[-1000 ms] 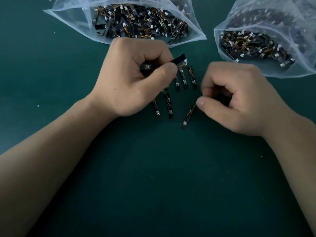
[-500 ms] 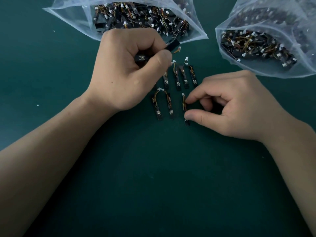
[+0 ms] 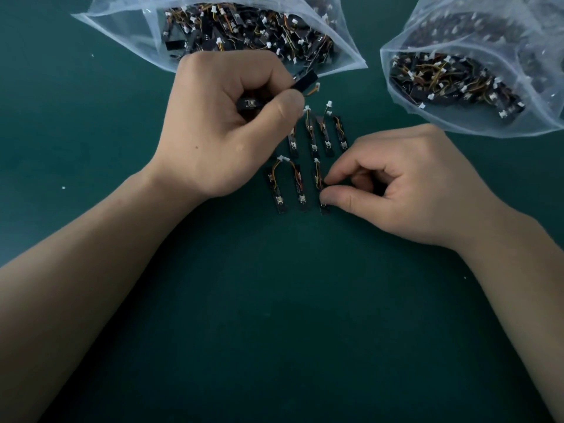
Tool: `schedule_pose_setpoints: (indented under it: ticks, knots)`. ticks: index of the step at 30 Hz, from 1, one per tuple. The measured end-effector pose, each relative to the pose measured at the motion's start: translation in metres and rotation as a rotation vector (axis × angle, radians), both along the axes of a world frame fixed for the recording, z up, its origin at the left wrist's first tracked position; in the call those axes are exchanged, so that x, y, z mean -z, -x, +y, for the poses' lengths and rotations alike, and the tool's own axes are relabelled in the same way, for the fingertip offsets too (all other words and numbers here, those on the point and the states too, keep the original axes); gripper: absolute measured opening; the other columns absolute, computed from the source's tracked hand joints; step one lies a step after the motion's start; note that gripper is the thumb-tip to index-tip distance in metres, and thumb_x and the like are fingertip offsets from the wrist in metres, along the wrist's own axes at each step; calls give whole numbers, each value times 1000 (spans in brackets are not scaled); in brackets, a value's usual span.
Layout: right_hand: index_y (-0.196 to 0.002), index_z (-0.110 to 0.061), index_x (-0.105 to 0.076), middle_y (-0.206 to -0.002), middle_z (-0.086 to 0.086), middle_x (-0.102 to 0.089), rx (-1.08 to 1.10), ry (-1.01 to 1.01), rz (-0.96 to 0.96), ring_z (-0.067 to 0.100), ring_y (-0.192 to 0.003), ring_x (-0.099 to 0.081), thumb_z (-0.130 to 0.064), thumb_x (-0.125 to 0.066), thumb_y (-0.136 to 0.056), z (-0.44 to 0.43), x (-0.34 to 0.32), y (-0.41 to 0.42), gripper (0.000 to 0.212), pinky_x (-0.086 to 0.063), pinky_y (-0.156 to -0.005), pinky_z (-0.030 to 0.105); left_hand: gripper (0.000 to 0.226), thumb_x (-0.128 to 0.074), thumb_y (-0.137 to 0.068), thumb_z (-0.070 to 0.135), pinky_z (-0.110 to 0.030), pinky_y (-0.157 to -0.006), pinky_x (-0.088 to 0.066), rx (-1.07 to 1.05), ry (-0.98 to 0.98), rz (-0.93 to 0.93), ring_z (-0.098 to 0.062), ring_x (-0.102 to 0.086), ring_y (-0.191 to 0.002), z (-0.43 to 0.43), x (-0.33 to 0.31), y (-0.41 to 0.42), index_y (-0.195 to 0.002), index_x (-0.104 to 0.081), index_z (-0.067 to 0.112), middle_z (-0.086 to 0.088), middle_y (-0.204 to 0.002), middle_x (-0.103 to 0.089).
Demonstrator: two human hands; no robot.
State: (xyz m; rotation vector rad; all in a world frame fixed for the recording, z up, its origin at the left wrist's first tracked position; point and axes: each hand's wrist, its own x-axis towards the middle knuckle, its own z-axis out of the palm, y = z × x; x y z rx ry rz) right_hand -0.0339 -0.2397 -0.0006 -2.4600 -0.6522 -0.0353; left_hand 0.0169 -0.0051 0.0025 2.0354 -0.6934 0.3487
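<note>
Small black circuit strips with orange wires and white plugs lie in two rows on the green mat (image 3: 274, 300). My left hand (image 3: 225, 126) grips one black strip (image 3: 305, 82) between curled fingers and thumb, just below the left bag. My right hand (image 3: 406, 184) pinches the rightmost strip of the near row (image 3: 318, 178) between thumb and forefinger as it lies on the mat. Two more strips (image 3: 276, 190) lie to its left, several in the far row (image 3: 326, 138).
Two clear plastic bags full of the same strips lie at the back: one at the upper left (image 3: 100, 22), one at the upper right (image 3: 476, 126). Their open mouths face the hands. A few white specks (image 3: 63, 188) dot the mat.
My right hand brought its strip down and set it upright beside the two in the near row. My left hand lifted its strip slightly toward the left bag.
</note>
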Motion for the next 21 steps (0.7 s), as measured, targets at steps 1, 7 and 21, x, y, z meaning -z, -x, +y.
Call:
schedule_pose_setpoints:
  ticks: [1,7,21]
  knots:
    - [-86,-27,-78,-68,-12,-61,-1,-3,2,11,-64,-58,-46,-77,-91,0,0,0,20,-49,-57,39,22,-65,-94,2,-13,-56,-30,4,-3,-2,-3,-45,-54,0,0,0,-72,-66,0,10,-62,-55]
    - [-86,-27,-78,-72,-13,-63,-9,-15,5,10,-66,-59,-46,-75,-93,1,2,-1,20,-50,-59,41,22,-66,-95,3,-13,-57,-31,14,-15,-16,-2,-48,-55,0,0,1,-73,-67,0,8,-64,-58]
    - [-91,-27,-80,-70,-13,-58,-27,-11,-9,6,-64,-55,-47,-78,-90,1,1,0,20,-47,-57,37,23,-66,-95,4,-14,-55,-29,-5,-25,-18,-2,-44,-54,0,-1,1,-72,-66,-1,15,-61,-51]
